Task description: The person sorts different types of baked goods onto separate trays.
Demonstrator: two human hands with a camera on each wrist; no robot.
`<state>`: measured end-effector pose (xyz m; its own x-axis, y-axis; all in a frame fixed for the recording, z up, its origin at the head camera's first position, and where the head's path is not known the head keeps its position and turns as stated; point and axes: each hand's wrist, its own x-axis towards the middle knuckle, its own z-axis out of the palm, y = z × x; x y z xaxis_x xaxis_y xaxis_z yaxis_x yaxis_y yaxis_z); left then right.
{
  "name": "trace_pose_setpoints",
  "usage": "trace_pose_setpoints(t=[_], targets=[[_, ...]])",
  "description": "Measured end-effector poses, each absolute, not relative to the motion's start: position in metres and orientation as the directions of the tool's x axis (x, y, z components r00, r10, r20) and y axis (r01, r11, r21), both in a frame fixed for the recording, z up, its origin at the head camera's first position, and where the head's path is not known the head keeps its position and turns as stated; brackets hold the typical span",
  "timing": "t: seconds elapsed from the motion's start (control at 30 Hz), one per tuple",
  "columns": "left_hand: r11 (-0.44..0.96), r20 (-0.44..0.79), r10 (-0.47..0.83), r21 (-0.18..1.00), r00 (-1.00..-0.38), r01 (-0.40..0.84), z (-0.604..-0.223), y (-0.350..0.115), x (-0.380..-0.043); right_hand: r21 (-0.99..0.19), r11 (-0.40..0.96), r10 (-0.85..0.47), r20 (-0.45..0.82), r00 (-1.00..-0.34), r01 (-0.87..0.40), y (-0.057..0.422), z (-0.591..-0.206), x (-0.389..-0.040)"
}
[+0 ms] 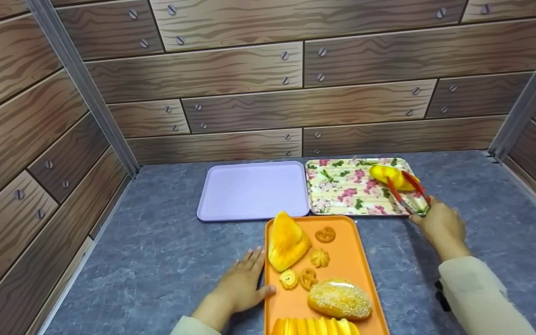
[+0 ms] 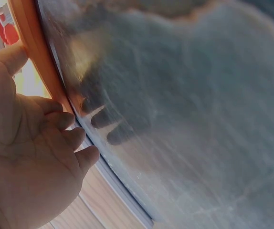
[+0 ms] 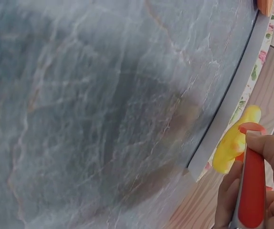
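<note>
My right hand (image 1: 442, 228) grips red-handled tongs (image 3: 252, 191) at the right end of the floral tray (image 1: 338, 184). The red tong tips straddle a yellow, croissant-shaped bread (image 1: 383, 174) over that tray's right side. In the right wrist view the tongs overlap the yellow bread (image 3: 235, 143). My left hand (image 1: 241, 284) lies beside the orange tray (image 1: 345, 253), fingers extended along its left edge and thumb over the rim. On the orange tray are a triangular bread (image 1: 288, 244), a seeded oval bun (image 1: 340, 299), a ridged loaf (image 1: 314, 327) and several small cookies (image 1: 320, 257).
A plain lilac tray (image 1: 254, 190) sits at the back, left of the floral tray and behind the orange one. Wood-patterned panels (image 1: 231, 70) wall in the grey marbled table (image 1: 156, 260) at the back and both sides.
</note>
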<state>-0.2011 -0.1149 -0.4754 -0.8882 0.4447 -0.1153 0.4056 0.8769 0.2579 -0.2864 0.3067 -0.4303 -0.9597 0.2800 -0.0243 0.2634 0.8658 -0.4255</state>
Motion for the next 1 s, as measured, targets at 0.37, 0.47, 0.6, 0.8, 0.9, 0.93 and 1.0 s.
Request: trace_pose_setpoints(t=[0.37, 0.47, 0.6, 0.8, 0.9, 0.93, 1.0], targets=[[0.876, -0.101, 0.448, 0.246, -0.888, 0.414, -0.476, -0.114, -0.200, -0.457, 0.847, 0.283, -0.047, -0.958, 0.273, 0.312, -0.434, -0.281], [0.877, -0.109, 0.447, 0.250, -0.888, 0.411, -0.475, -0.114, -0.200, -0.475, 0.834, 0.282, -0.073, -0.957, 0.281, 0.314, -0.433, -0.280], [0.879, -0.114, 0.445, 0.244, -0.888, 0.410, -0.476, -0.114, -0.200, -0.513, 0.810, 0.282, -0.087, -0.955, 0.286, 0.316, -0.430, -0.277], [0.877, -0.111, 0.449, 0.244, -0.887, 0.413, -0.476, -0.114, -0.200, -0.578, 0.799, 0.220, 0.025, -0.975, 0.165, 0.311, -0.429, -0.275], [0.877, -0.103, 0.448, 0.243, -0.888, 0.415, -0.476, -0.114, -0.200, -0.601, 0.796, 0.158, 0.088, -0.984, 0.074, 0.306, -0.429, -0.273], [0.877, -0.099, 0.448, 0.244, -0.888, 0.415, -0.476, -0.114, -0.200, -0.605, 0.795, 0.135, 0.104, -0.985, 0.045, 0.305, -0.429, -0.272], [0.877, -0.095, 0.448, 0.240, -0.889, 0.416, -0.477, -0.114, -0.199, -0.616, 0.788, 0.092, 0.122, -0.988, -0.003, 0.301, -0.429, -0.270]])
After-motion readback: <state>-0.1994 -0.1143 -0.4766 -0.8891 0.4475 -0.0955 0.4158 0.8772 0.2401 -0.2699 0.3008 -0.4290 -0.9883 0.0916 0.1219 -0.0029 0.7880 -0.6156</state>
